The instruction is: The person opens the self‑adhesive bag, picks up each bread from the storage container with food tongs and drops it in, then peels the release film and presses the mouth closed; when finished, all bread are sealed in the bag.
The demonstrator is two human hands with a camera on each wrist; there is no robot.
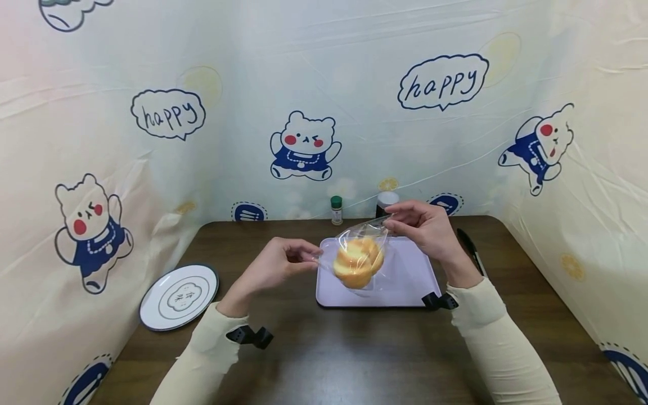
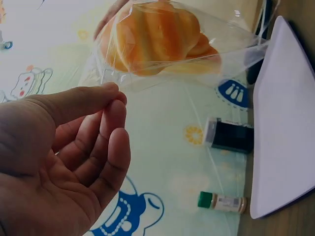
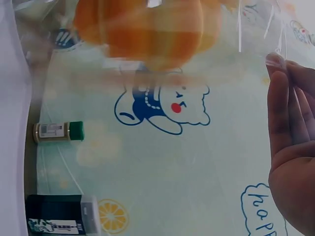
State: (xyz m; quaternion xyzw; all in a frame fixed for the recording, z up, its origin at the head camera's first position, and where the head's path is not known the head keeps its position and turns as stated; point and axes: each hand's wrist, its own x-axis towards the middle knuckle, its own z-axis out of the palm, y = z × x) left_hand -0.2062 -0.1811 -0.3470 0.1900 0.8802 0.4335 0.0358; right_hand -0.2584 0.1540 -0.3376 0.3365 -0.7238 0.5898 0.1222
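Observation:
A golden bread roll (image 1: 358,261) lies inside a clear plastic bag (image 1: 372,228), held up above the lilac tray (image 1: 405,281). My left hand (image 1: 280,261) pinches the bag's left edge between thumb and forefinger. At the upper right corner of the bag, my right hand (image 1: 422,228) pinches the plastic with thumb and fingertips. In the left wrist view the roll (image 2: 157,37) shows browned, ridged sides through the film. The right wrist view has the right hand (image 3: 295,113) gripping the bag at the frame's edge, with the roll partly cut off.
A white plate (image 1: 179,298) with a dark rim sits at the table's left. Behind the tray stand a small green-capped shaker (image 1: 336,210) and a dark jar (image 1: 387,203) with a pale lid. A black-handled utensil (image 1: 471,247) lies right of the tray, partly behind the right wrist.

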